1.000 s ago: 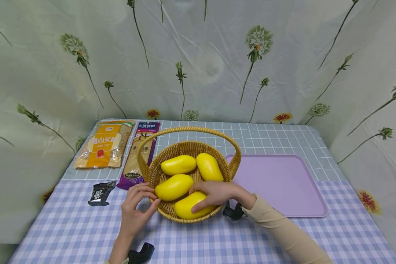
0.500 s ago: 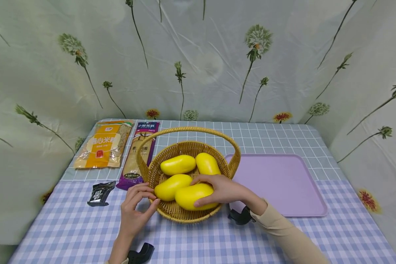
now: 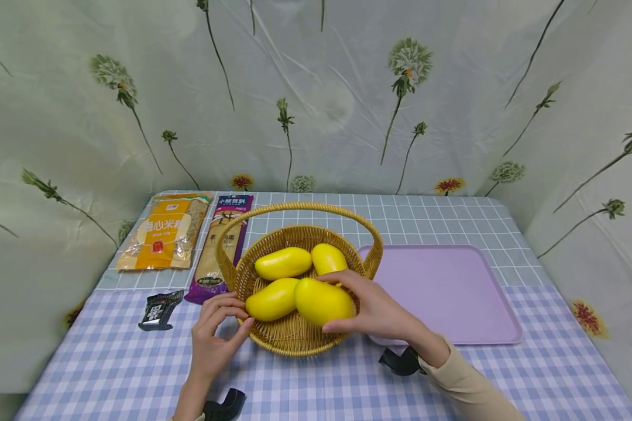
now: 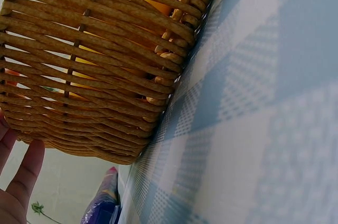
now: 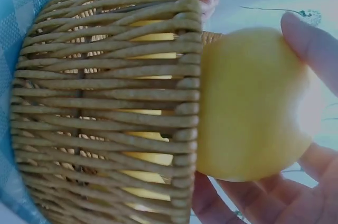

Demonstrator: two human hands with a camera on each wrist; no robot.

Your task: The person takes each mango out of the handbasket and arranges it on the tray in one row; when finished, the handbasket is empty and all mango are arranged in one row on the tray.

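A round wicker basket [image 3: 295, 352] with an arched handle stands on the checked cloth. My left hand [image 3: 215, 330] holds the left side of its rim, with fingertips [image 4: 31, 155] at the weave in the left wrist view. Between the thumb and fingers of my right hand [image 3: 376, 310] is a yellow mango [image 3: 323, 303], raised above the basket's near right part. The right wrist view shows this mango [image 5: 253, 108] higher than the rim. Lying inside the basket are a mango [image 3: 271, 301] at the left, another mango [image 3: 283, 263] behind it, and a third mango [image 3: 327, 258] at the back right.
A lilac tray [image 3: 437, 292] lies to the right of the basket. An orange food packet [image 3: 163, 234] and a purple pasta packet [image 3: 218, 251] lie at the back left. A small black packet [image 3: 160, 310] is nearer, left of my left hand.
My right hand has lifted the nearest mango from the basket's bottom, bringing it up and slightly right. The left hand has stayed at the rim.
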